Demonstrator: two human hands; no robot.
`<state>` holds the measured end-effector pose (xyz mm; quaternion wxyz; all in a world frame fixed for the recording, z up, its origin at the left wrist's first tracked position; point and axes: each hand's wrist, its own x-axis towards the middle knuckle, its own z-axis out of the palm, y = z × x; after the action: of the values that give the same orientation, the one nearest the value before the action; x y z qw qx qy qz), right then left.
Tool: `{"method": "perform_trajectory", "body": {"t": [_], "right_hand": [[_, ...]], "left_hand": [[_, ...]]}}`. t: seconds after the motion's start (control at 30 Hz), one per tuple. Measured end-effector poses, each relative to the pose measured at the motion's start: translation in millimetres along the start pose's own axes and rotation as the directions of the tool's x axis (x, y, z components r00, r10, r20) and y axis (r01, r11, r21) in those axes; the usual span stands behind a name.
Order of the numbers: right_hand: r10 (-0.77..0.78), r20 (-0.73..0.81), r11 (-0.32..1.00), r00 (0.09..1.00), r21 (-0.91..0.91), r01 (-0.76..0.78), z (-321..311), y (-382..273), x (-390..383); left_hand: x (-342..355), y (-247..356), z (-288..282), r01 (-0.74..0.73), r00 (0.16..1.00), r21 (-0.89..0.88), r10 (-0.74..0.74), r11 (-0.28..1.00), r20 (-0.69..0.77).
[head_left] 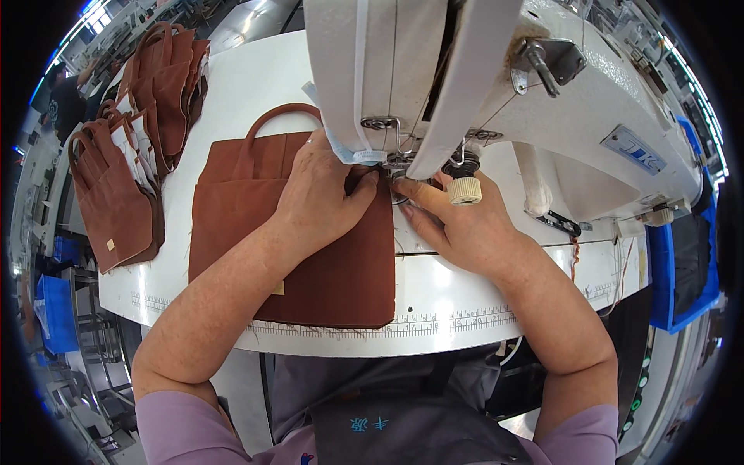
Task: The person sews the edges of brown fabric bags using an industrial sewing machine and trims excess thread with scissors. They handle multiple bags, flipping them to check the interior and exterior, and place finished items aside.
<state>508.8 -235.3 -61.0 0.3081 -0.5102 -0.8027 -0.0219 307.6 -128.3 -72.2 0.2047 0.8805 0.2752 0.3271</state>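
Note:
A brown bag (232,217) with a loop handle lies flat on the white sewing table, its right edge by the needle area of a white sewing machine (604,108). My left hand (322,194) rests on the bag, fingers curled and closed on its upper right part beside the presser foot (398,167). A pale blue strip (345,151) hangs on the machine head just above it. My right hand (457,217) is bent in toward the bag's edge at the foot, thumb below index finger; what it grips is hidden behind the machine and its knob (465,188).
Stacked brown bag pieces (108,209) with white inserts lie at left, more (163,85) behind. A blue bin (682,271) stands right of the table, another (58,314) left. A ruler strip runs along the front edge. A person (62,101) is at far left.

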Motion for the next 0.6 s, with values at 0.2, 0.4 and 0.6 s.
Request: {"method": "perform_trajectory", "body": {"t": [0.2,0.4,0.6], "right_hand": [[0.004,-0.006,0.999,1.000,0.046,-0.004,-2.4,-1.6,2.1],[0.004,-0.015,0.999,1.000,0.044,-0.003,-3.7,-2.7,2.9],[-0.026,-0.031,1.000,0.999,0.009,0.027,-2.4,-0.4,0.3]], "left_hand": [[-1.7,-2.7,1.1,0.001,1.000,0.012,-0.001,1.000,0.003],[0.6,0.8,-3.5,0.045,0.999,-0.035,-0.044,0.998,0.021],[-8.2,6.5,-14.6,-0.016,0.997,0.031,0.013,0.999,0.076]]}}
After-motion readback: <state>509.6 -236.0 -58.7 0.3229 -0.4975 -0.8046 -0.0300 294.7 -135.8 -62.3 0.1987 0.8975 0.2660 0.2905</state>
